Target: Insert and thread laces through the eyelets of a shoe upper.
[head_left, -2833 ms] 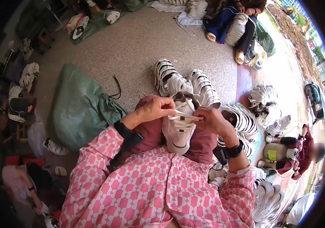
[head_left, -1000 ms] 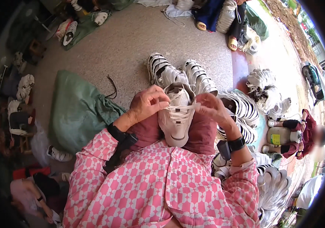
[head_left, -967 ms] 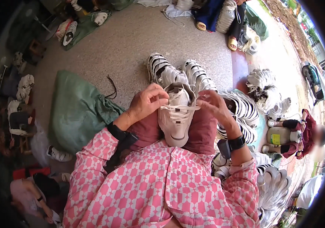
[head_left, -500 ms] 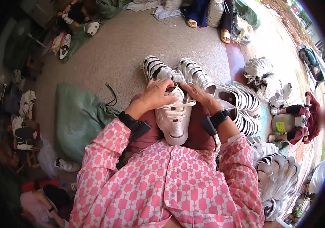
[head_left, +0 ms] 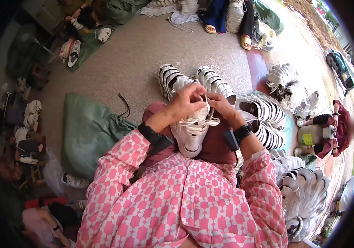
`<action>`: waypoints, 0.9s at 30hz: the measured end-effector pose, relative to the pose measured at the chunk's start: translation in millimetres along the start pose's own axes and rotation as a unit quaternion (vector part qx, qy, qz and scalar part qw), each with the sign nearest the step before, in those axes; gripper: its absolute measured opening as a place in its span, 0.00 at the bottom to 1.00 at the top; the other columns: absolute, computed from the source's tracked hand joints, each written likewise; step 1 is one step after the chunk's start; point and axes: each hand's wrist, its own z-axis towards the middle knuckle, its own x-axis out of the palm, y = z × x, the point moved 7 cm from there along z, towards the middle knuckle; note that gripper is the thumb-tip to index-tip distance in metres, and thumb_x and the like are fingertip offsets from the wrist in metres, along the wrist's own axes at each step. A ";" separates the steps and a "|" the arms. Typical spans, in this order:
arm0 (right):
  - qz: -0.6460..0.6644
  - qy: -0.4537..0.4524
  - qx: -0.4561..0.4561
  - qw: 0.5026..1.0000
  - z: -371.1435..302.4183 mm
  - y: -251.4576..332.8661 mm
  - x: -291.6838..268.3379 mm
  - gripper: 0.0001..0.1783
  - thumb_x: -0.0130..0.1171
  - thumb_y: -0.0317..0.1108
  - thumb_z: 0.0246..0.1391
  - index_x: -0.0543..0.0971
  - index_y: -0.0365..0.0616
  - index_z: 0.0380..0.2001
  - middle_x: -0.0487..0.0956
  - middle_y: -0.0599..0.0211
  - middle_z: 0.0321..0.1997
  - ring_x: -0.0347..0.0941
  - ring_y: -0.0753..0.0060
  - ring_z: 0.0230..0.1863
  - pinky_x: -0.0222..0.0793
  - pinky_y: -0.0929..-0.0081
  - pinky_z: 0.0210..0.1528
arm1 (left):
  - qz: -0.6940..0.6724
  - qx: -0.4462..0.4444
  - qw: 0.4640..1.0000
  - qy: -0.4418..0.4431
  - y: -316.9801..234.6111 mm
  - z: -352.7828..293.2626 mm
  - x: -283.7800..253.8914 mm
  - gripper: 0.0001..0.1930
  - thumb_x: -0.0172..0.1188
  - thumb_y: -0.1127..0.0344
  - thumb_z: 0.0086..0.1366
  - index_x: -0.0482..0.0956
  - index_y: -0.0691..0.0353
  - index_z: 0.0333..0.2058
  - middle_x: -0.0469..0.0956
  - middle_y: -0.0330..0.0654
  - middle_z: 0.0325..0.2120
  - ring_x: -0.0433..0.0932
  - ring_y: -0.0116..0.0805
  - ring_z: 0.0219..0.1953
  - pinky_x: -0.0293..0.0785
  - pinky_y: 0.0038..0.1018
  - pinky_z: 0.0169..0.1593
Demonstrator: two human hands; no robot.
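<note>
A white sneaker rests between my thighs, toe toward me, with loose white shoelace looping over its front. My left hand is closed over the ankle end, fingers curled and thumb stretched across the tongue. Its fingertips meet those of my right hand, which is pinched at the right-hand edge of the opening. A thin pale strand, seemingly the shoelace, shows between the fingertips; the fingers partly hide it. Just beyond stand two rows of nested white shoes, a left row and a right row.
More nested shoes lie to my right, with another pile nearer me. A green sack sits at my left. One person in dark red sits at the right; others are at the left and far side. A scooter stands far right.
Both hands have moved up to the shoe's ankle end, and their fingertips have come together. My left hand has shifted right and its fingers have closed. The shoe has tilted slightly.
</note>
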 end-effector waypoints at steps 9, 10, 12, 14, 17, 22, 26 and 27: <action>0.247 0.075 -0.051 0.965 -45.4 -5.3 -11.7 0.36 0.65 0.26 0.40 0.72 0.35 0.58 0.78 0.61 0.56 0.75 0.71 0.54 0.68 0.73 0.59 | 0.153 -0.229 0.961 -0.030 75.0 -34.4 -45.3 0.33 0.71 0.48 0.54 0.72 0.66 0.50 0.78 0.49 0.44 0.77 0.37 0.44 0.73 0.30 0.50; 0.241 0.064 -0.036 0.968 -51.3 -4.1 -11.2 0.37 0.66 0.27 0.40 0.72 0.33 0.58 0.77 0.60 0.57 0.74 0.69 0.55 0.68 0.72 0.60 | 0.150 -0.229 0.961 -0.032 76.1 -33.1 -43.8 0.33 0.71 0.48 0.54 0.72 0.66 0.50 0.78 0.49 0.44 0.77 0.37 0.44 0.73 0.30 0.50; 0.258 0.049 -0.040 0.964 -53.4 -21.7 -19.0 0.37 0.68 0.28 0.39 0.72 0.33 0.58 0.76 0.59 0.58 0.73 0.68 0.56 0.68 0.71 0.60 | 0.118 -0.309 0.941 0.076 90.6 -35.0 -26.9 0.40 0.72 0.44 0.51 0.70 0.68 0.54 0.76 0.53 0.48 0.76 0.41 0.49 0.73 0.33 0.51; 0.243 0.058 -0.057 0.967 -58.6 -11.8 -8.4 0.37 0.68 0.28 0.40 0.72 0.34 0.57 0.76 0.57 0.58 0.73 0.67 0.56 0.68 0.71 0.60 | 0.065 -0.328 0.938 0.088 84.2 -30.0 -25.7 0.46 0.71 0.39 0.50 0.68 0.71 0.56 0.75 0.55 0.50 0.74 0.42 0.53 0.71 0.34 0.54; 0.269 0.013 -0.072 0.960 -60.1 -9.8 -7.5 0.34 0.65 0.26 0.42 0.72 0.35 0.57 0.75 0.57 0.59 0.73 0.66 0.57 0.67 0.70 0.61 | 0.012 -0.364 0.901 0.236 83.1 -20.6 -14.2 0.51 0.67 0.34 0.51 0.66 0.75 0.58 0.71 0.56 0.55 0.70 0.41 0.57 0.66 0.32 0.60; 0.267 -0.062 -0.060 0.960 -52.9 -0.3 7.5 0.29 0.58 0.22 0.49 0.72 0.37 0.59 0.78 0.63 0.54 0.75 0.74 0.50 0.70 0.76 0.54 | -0.021 -0.372 0.916 0.147 102.6 -29.1 -26.2 0.40 0.69 0.42 0.54 0.72 0.69 0.55 0.75 0.51 0.50 0.73 0.37 0.53 0.68 0.30 0.56; 0.220 -0.145 -0.007 0.965 -37.2 -6.0 7.6 0.27 0.51 0.23 0.55 0.70 0.39 0.60 0.78 0.67 0.50 0.74 0.76 0.49 0.69 0.79 0.53 | 0.016 -0.319 0.947 0.044 126.1 -33.3 -28.9 0.21 0.66 0.58 0.60 0.78 0.63 0.49 0.79 0.40 0.42 0.75 0.27 0.45 0.72 0.24 0.49; 0.188 -0.111 -0.011 0.976 -31.9 -9.3 9.7 0.27 0.50 0.24 0.56 0.68 0.39 0.61 0.77 0.66 0.52 0.73 0.75 0.51 0.68 0.79 0.54 | -0.050 -0.299 0.952 0.049 123.3 -35.2 -25.7 0.20 0.64 0.58 0.61 0.78 0.63 0.49 0.79 0.39 0.42 0.75 0.27 0.45 0.73 0.24 0.48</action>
